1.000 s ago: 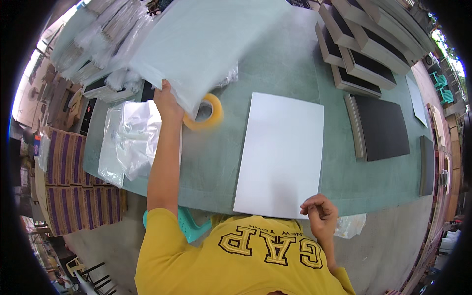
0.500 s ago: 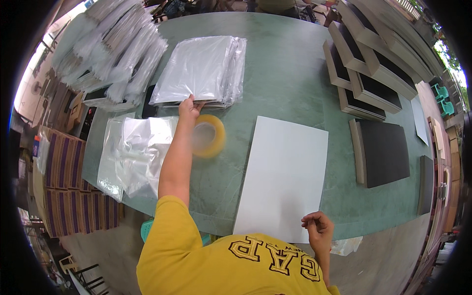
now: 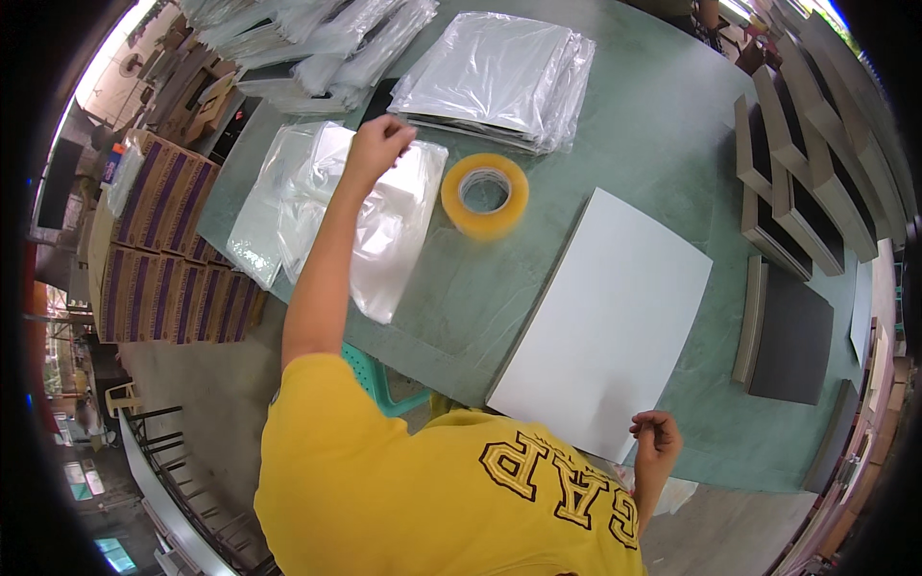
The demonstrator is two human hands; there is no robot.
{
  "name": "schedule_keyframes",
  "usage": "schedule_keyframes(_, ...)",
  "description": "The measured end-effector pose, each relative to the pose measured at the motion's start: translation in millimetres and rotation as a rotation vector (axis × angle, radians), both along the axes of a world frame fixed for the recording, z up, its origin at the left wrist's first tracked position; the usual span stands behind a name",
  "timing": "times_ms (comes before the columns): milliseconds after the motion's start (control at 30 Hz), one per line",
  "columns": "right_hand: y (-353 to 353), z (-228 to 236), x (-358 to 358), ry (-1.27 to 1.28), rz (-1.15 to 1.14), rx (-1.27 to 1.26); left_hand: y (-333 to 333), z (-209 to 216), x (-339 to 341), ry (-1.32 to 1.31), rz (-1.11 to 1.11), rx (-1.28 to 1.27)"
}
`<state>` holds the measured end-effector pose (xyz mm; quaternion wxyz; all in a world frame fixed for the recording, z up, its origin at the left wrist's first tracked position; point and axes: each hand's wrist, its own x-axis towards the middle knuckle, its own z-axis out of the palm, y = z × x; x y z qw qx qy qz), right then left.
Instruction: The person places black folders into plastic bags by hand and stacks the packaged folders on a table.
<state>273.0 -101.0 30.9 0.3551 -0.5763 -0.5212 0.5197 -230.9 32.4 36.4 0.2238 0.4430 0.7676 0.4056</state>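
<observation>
White board [image 3: 605, 326]: flat on the green table [image 3: 451, 326], set askew, near edge by the yellow shirt [image 3: 384, 470]; clock readings below run from its middle, twelve being the top of the view.
Clear bags [image 3: 384, 259]: 10 o'clock, crinkled, glossy, overlapping, spread out to the table edge.
Right hand [image 3: 658, 440]: 5 o'clock, at the board's near right corner; fingers curled toward the thumb; I cannot tell whether the tips meet or touch the board.
Left hand [image 3: 377, 152]: 10 o'clock, above the far part of the bags; fingers bent, thumb near them; I cannot tell whether the tips meet or touch plastic.
Tape roll [image 3: 486, 227]: between 10 and 11, yellow, lying on its side, near the bags, apart from the board.
Wrapped stack [image 3: 495, 72]: 11 o'clock, beyond the tape, in clear plastic.
Wrapped heap [image 3: 327, 48]: half past 10, farther out.
Grey stack [image 3: 792, 336]: 3 o'clock, apart from the board.
Dark-topped blocks [image 3: 802, 206]: 2 o'clock, piled up.
Stool [image 3: 379, 379]: half past 8, green, partly under the table.
Cartons [image 3: 163, 259]: just past 9, stacked, brown with purple bands.
</observation>
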Motion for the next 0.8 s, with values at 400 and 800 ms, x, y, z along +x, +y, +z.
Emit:
schedule_keyframes(400,19,5,-19,-0.193,0.236,0.073,-84,-39,25,0.924,0.071,0.138)
schedule_keyframes(800,11,-6,1,-0.166,0.172,0.019,-108,67,-7,-0.594,0.677,0.662)
